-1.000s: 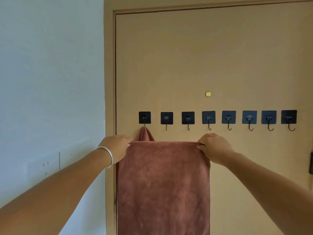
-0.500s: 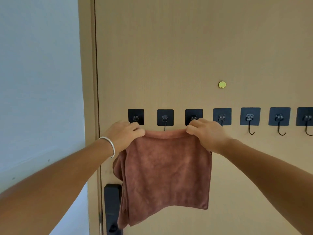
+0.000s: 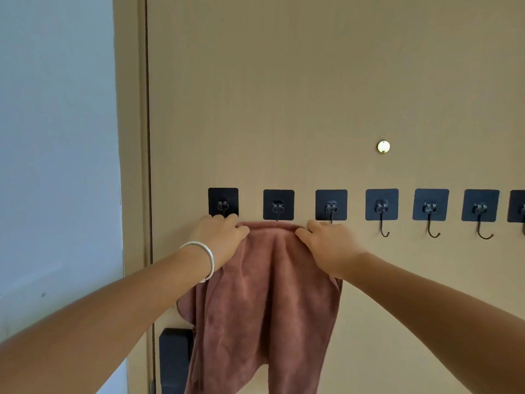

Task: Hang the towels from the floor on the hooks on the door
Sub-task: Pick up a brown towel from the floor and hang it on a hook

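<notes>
Left hand [image 3: 220, 237] and right hand [image 3: 326, 241] each pinch the top edge of the towel [image 3: 270, 302], held against the door [image 3: 312, 95] just under the second hook [image 3: 278, 205]. No readable writing. Towel covers that hook's tip; lock [image 3: 173, 359] partly hidden, rightmost hook cut off.

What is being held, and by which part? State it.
The brown towel, by its top edge: left hand grips the left end, right hand the right end.
</notes>
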`<state>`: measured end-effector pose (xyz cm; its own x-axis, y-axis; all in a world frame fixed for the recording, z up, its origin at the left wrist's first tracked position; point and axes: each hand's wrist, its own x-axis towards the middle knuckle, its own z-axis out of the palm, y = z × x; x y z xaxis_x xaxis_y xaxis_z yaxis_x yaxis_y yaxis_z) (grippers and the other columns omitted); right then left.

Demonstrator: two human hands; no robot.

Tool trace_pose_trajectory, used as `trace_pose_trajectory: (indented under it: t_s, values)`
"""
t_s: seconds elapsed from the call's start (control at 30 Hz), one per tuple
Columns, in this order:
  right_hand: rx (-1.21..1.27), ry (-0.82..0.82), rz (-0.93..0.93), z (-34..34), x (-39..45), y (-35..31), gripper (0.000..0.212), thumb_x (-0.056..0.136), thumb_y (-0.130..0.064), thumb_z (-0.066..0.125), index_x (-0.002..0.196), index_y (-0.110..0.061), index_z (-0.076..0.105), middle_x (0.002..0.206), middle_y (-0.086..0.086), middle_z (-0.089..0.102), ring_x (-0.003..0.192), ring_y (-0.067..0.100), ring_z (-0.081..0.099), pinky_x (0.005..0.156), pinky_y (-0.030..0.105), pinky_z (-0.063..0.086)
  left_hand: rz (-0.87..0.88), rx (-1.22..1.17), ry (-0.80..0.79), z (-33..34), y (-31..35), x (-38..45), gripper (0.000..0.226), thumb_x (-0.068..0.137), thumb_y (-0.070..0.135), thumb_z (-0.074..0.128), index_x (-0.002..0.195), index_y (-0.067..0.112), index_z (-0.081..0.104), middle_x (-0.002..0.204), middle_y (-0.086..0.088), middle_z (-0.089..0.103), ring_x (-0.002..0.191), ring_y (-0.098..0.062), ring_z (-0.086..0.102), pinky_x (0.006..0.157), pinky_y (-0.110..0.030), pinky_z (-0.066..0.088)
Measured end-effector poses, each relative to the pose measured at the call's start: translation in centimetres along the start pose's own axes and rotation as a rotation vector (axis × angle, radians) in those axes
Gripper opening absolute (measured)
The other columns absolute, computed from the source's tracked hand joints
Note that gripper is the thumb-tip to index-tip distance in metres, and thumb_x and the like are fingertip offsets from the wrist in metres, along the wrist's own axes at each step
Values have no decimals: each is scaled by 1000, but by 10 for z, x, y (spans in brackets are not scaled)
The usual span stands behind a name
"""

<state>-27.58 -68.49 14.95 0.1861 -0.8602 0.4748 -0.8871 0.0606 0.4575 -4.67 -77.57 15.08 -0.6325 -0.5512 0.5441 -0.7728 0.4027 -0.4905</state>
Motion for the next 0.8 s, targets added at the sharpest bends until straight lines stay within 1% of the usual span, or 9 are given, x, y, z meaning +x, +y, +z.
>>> trace_pose_trajectory:
  t_s: [0.07, 0.2, 0.3, 0.43, 0.5, 0.57, 0.67, 0.7, 0.8]
  values:
    - [22, -28, -10, 8, -6, -11, 33, 98, -17, 41, 130, -20, 44, 111, 6, 51, 96, 27, 55, 68, 36, 40, 28, 27, -49, 3, 13, -4, 28, 91, 9, 42, 115, 20, 52, 100, -4, 51, 79, -24, 50, 67, -33, 37]
    - [74, -22, -13, 24, -11, -33, 30, 97, -19, 45, 127, -18, 48, 110, 8, 53, 92, 29, 56, 68, 36, 42, 67, -39, -182, 9, 43, -10, 27, 94, 14, 40, 114, 21, 56, 112, -7, 54, 96, -30, 58, 75, -38, 39]
    - [81, 4, -10, 36, -13, -50, 38, 95, -20, 46, 133, -17, 45, 117, 8, 50, 98, 29, 53, 76, 37, 40, 85, -170, -277, 21, 72, -22, 28, 90, 22, 49, 116, 19, 59, 118, -7, 48, 103, -29, 52, 79, -40, 41]
    - [43, 49, 25, 42, -21, -53, 46, 95, -24, 46, 139, -16, 36, 120, 9, 47, 101, 28, 48, 78, 35, 36, 125, -230, -320, 28, 83, -33, 37, 96, 32, 41, 127, 18, 55, 130, -8, 39, 112, -28, 42, 93, -41, 39]
    - [40, 12, -16, 44, -30, -47, 44, 94, -25, 49, 136, -18, 38, 117, 9, 48, 98, 27, 48, 75, 34, 35, 176, -202, -368, 25, 75, -38, 40, 97, 37, 38, 132, 20, 49, 130, -7, 39, 113, -28, 42, 94, -42, 38]
    - [60, 2, -72, 45, -41, -38, 33, 92, -25, 55, 123, -20, 49, 108, 7, 52, 90, 25, 50, 71, 33, 35, 199, -149, -393, 20, 63, -40, 38, 96, 34, 39, 132, 23, 49, 129, -5, 42, 113, -27, 44, 92, -41, 39]
    - [21, 94, -79, 39, -55, -14, 14, 77, -23, 70, 90, -21, 64, 81, 2, 57, 67, 21, 53, 56, 30, 35, 133, -109, -249, -3, 52, -32, 28, 92, 21, 41, 113, 26, 59, 113, 0, 52, 102, -23, 50, 82, -38, 41]
    - [19, 123, -46, 37, -60, -5, 11, 76, -23, 69, 86, -21, 64, 79, 1, 56, 66, 21, 52, 55, 30, 35, 94, -122, -170, -13, 52, -27, 27, 91, 20, 39, 108, 26, 60, 108, 1, 54, 98, -22, 51, 80, -37, 40]
    - [33, 154, 76, 36, -76, 21, 20, 92, -27, 48, 106, -22, 61, 99, 1, 56, 83, 21, 51, 70, 32, 43, 45, -217, 127, -36, 60, -13, 27, 95, 28, 36, 110, 28, 59, 104, 5, 55, 96, -19, 53, 79, -34, 40]
